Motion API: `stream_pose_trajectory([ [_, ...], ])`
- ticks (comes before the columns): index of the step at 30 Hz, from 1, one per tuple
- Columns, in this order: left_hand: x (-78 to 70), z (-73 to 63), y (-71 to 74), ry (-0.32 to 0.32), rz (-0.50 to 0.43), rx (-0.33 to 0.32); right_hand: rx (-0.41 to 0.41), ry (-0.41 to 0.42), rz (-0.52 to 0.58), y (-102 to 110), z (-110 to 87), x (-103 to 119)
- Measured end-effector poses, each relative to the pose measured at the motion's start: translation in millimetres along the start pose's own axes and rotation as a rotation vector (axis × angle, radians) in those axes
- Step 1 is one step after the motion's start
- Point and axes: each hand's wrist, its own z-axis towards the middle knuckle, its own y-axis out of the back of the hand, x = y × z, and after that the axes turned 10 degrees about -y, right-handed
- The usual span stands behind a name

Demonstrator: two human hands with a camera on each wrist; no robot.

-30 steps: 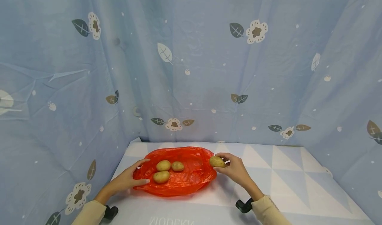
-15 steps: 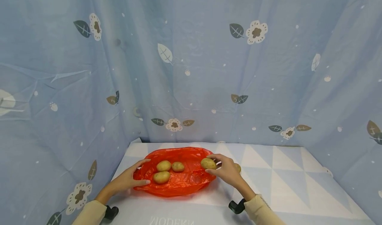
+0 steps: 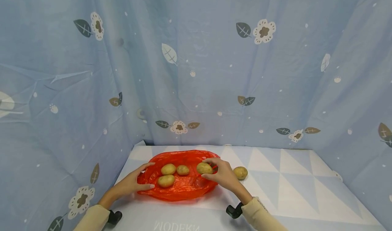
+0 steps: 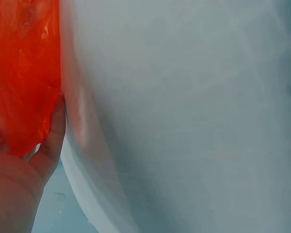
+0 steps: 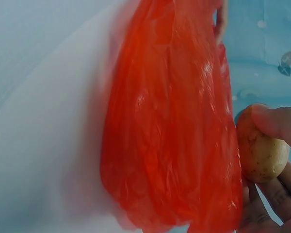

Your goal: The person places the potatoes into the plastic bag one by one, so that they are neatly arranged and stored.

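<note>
A red plastic bag (image 3: 196, 186) lies spread wide on the table, with three potatoes (image 3: 166, 181) in its left half. My left hand (image 3: 130, 183) holds the bag's left end, thumb on the near side and fingers on the far side; in the left wrist view the red film hangs between them. My right hand (image 3: 225, 174) pinches another potato (image 3: 204, 168) between thumb and fingers above the bag's right part. In the right wrist view this potato (image 5: 262, 150) shows beside the bag's upper edge.
One more potato (image 3: 240, 172) lies on the table just right of my right hand. A white and pale blue patterned cloth (image 3: 294, 190) covers the table. Blue flowered curtains (image 3: 208, 71) stand behind it and along the sides.
My right hand has carried its potato leftward from the bag's right rim to over its inside. The potato lying on the table, hidden before, has come into view. The left hand stays put.
</note>
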Motion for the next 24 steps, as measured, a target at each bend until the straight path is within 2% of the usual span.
stream_pose_trajectory([
  [7, -1.8, -1.4, -0.1, -0.001, 0.005, -0.008, 0.025, 0.044, -0.001, -15, 4.7, 3],
  [24, -4.5, -1.7, 1.0, -0.006, 0.006, -0.002, 0.119, 0.039, -0.022, -52, 13.9, 16],
])
